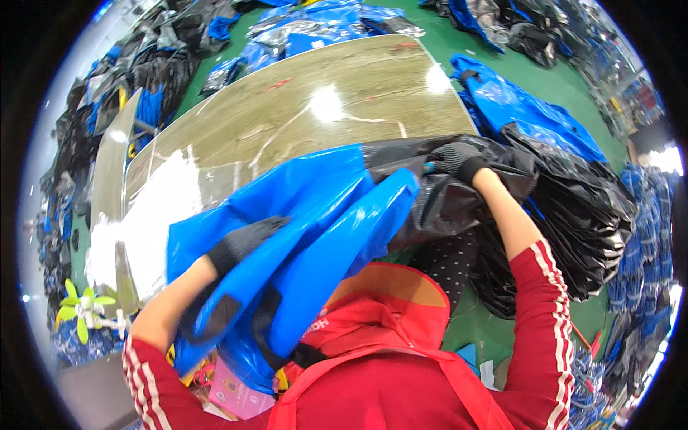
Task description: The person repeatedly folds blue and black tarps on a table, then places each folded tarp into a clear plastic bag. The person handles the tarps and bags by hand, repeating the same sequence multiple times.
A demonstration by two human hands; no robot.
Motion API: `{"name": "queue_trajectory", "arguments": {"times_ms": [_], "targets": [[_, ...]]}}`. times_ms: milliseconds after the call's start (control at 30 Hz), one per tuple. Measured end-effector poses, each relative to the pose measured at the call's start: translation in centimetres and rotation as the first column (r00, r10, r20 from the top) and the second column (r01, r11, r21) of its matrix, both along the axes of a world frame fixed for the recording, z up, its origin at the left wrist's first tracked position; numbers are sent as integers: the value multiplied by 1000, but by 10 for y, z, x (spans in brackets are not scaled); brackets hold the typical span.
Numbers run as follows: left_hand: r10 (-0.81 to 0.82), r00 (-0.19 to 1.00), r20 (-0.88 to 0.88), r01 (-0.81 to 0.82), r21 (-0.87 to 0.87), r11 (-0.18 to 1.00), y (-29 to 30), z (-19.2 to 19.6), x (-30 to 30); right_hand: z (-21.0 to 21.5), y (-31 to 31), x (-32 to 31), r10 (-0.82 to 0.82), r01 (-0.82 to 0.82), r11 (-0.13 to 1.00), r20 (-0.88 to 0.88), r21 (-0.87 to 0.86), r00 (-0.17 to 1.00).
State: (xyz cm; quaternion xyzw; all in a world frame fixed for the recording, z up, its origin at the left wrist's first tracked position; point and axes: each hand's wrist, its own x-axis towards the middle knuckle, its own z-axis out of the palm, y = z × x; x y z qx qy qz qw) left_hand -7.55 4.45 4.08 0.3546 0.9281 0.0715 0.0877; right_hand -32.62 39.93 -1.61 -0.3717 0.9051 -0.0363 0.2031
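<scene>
A shiny blue and black coated fabric piece (315, 190) lies in loose folds across the near edge of the table, its blue part hanging down toward me. Dark patches and strips show on the hanging blue folds. My left hand (247, 242), in a dark grey glove, rests on the blue part with its fingers stretched out flat. My right hand (457, 159), gloved too, is closed over the black part at the right. By its fingertips shows a small blue thing (428, 167), whose kind I cannot make out.
The glossy wood-patterned table (330, 107) reaches away from me. A big stack of black sheeting (580, 215) and blue sheeting (530, 107) lies at its right. More piles (158, 64) stand at the far left. A small green-bladed fan (84, 309) and a pink box (240, 393) are near left.
</scene>
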Motion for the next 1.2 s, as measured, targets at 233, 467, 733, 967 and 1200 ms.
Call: {"name": "queue_trajectory", "arguments": {"times_ms": [233,467,733,967,1200], "targets": [[593,800,-88,-599,-161,785,-164,9,191,5,-3,1,-110,110,994,12,24,994],[997,71,34,-911,410,51,-99,-78,254,13,-5,2,-145,145,988,-1,61,989],[999,-54,1,-955,293,-52,-234,-25,203,0,17,12,-160,137,984,-222,-112,962],[925,-38,377,-872,440,-215,-237,-86,185,15,2,19,-132,145,985,-141,88,981],[726,416,-547,-768,217,603,-142,-3,88,53,-25,37,-159,184,947,-112,263,981]]}}
